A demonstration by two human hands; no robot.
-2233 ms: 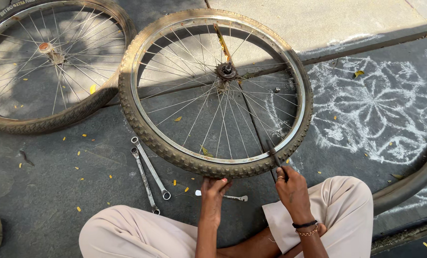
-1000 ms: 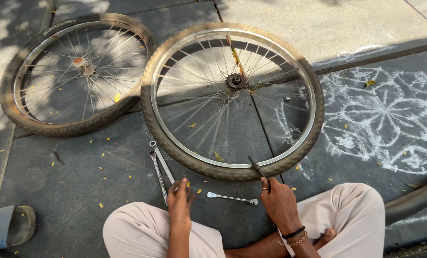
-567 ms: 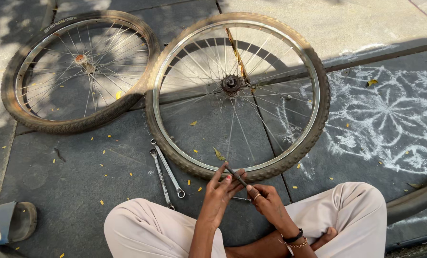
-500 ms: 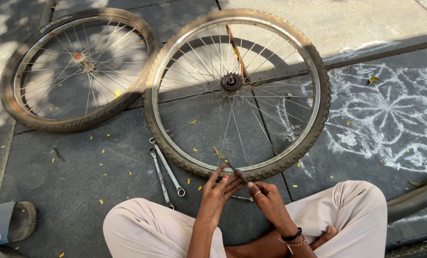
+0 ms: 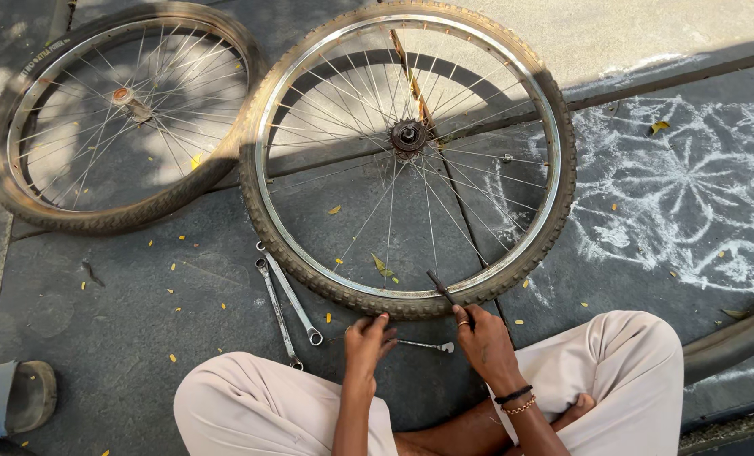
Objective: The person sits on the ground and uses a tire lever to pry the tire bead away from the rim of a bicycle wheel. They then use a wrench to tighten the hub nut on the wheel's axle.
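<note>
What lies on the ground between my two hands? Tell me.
In the head view, a small silver tool lies on the dark pavement between the left hand and the right hand, just below the near wheel's tyre.

Bicycle wheel: lies flat on the dark pavement, worn brown tyre mounted on a shiny steel rim, thin spokes running to a rusty central hub. Dark lever tool: slim, tilted, tip wedged at the wheel's near rim edge, lower end at the wheel's near side, outside the tyre.
</note>
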